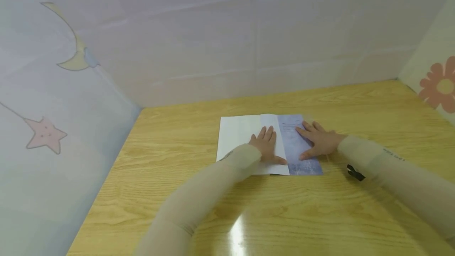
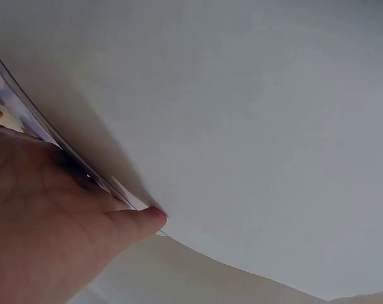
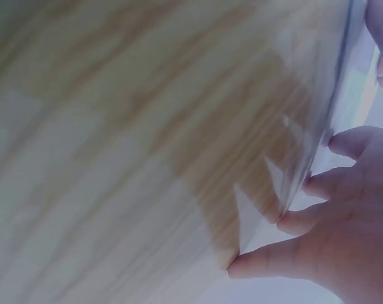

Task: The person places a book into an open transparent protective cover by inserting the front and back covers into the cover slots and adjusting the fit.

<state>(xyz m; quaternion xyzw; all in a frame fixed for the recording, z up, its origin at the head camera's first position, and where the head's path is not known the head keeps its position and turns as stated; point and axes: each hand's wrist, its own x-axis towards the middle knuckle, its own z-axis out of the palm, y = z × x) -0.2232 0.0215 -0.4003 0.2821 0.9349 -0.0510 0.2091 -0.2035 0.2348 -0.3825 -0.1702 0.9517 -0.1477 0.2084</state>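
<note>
An open booklet lies on the wooden table, with a white page (image 1: pixel 236 129) on the left and a bluish-purple printed flap (image 1: pixel 289 139) on the right. My left hand (image 1: pixel 264 145) rests on the white side with fingers spread, its thumb pointing toward the purple flap. In the left wrist view that thumb (image 2: pixel 137 221) touches the edge of a broad white page (image 2: pixel 255 139). Over the purple flap, my right hand (image 1: pixel 320 141) lies spread, fingertips on its right part. The right wrist view shows the right fingers (image 3: pixel 267 259) straight and apart along a glossy edge.
A small black object (image 1: pixel 355 173) lies on the wooden table (image 1: pixel 170 145) beside the right forearm. Pale fabric walls (image 1: pixel 199 42) enclose the back and sides, printed with a moon, a star and a flower (image 1: pixel 444 86).
</note>
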